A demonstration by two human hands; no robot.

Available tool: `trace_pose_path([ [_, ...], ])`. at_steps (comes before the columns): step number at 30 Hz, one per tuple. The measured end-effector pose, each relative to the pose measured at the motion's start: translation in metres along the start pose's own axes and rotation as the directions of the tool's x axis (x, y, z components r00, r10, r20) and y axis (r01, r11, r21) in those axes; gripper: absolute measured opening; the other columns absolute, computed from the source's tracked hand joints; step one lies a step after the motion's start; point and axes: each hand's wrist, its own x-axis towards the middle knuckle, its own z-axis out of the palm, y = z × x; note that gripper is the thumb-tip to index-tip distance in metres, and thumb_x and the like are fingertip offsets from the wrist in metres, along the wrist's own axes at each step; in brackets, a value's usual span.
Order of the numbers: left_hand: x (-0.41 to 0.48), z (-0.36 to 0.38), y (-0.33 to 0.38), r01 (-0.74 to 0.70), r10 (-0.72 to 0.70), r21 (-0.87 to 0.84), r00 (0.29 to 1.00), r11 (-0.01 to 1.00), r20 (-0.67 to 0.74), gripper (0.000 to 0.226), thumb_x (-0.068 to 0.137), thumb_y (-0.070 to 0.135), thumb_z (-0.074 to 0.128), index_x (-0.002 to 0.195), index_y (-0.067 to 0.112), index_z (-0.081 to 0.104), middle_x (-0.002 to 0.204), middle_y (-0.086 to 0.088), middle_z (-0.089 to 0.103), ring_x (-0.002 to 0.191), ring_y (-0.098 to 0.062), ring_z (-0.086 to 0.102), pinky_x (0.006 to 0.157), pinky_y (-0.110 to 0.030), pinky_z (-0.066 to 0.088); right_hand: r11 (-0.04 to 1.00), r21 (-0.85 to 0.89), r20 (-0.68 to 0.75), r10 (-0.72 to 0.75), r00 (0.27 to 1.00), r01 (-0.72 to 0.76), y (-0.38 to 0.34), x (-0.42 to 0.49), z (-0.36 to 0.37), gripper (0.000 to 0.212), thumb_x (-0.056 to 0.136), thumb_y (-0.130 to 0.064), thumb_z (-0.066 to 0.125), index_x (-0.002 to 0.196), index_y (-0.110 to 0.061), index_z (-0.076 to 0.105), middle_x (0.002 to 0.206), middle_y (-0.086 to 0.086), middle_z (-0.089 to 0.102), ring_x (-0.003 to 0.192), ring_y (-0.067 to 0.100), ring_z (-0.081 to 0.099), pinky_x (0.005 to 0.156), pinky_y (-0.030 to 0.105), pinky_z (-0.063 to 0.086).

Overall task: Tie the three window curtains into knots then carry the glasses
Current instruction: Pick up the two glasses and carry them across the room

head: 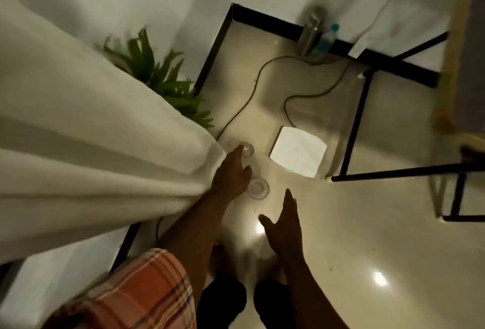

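While near glass [258,188] lies between left hand [231,175] and right hand [284,225], both with fingers straight

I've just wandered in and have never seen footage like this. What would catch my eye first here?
A big white curtain fills the left side, hanging in front of a green plant. In the middle two clear glasses stand on the glossy floor, the far glass and the near glass. The left hand reaches out beside them and the right hand is open just below. To their right lies a flat white box.
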Motion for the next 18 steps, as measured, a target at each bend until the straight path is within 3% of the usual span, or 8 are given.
trace_pose_path([
  [6, 0.093, 0.066, -0.086, -0.044, 0.04, 0.097, 0.998, 0.994, 0.043, 0.062, 0.093, 0.02, 0.057, 0.147, 0.011, 0.028, 0.147, -0.011, 0.039, 0.133, -0.026, 0.04, 0.107, -0.034, 0.034, 0.996, 0.023, -0.067, 0.087, 0.994, -0.086, 0.062, 0.089, 0.082, 0.098, 0.085, -0.031, 0.071, 0.154, -0.022, 0.002, 0.162, -0.005, 0.005, 0.148, 0.011, 0.0, 0.106, 0.02, 0.014],
  [11, 0.143, 0.114, -0.127, 0.013, -0.023, 0.132, 0.997, 0.991, 0.075, 0.068, 0.092, 0.026, 0.059, 0.149, 0.013, 0.023, 0.148, -0.01, 0.037, 0.134, -0.028, 0.038, 0.106, -0.037, 0.035, 0.995, -0.006, -0.086, 0.097, 0.991, -0.098, 0.09, 0.144, 0.118, 0.104, 0.079, -0.03, 0.077, 0.154, -0.017, 0.006, 0.161, -0.002, 0.011, 0.149, 0.016, 0.004, 0.114, 0.033, 0.023],
  [14, 0.168, 0.143, -0.144, 0.035, -0.039, 0.074, 0.998, 0.997, 0.052, 0.079, 0.087, 0.026, 0.067, 0.15, 0.015, 0.021, 0.149, -0.009, 0.035, 0.134, -0.028, 0.038, 0.106, -0.037, 0.035, 0.995, -0.007, -0.115, 0.095, 0.989, -0.096, 0.106, 0.169, 0.137, 0.111, 0.073, -0.03, 0.082, 0.154, -0.014, 0.008, 0.161, 0.002, 0.013, 0.148, 0.019, 0.011, 0.115, 0.036, 0.026],
  [18, 0.198, 0.173, -0.16, 0.105, -0.105, 0.002, 0.994, 0.995, 0.014, 0.104, 0.079, 0.026, 0.076, 0.152, 0.018, 0.002, 0.155, -0.008, 0.024, 0.139, -0.028, 0.031, 0.109, -0.039, 0.035, 0.995, 0.061, -0.128, 0.092, 0.987, -0.085, 0.125, 0.194, 0.165, 0.118, 0.069, -0.028, 0.086, 0.154, -0.016, 0.005, 0.161, -0.001, 0.011, 0.146, 0.019, 0.017, 0.113, 0.036, 0.03],
])
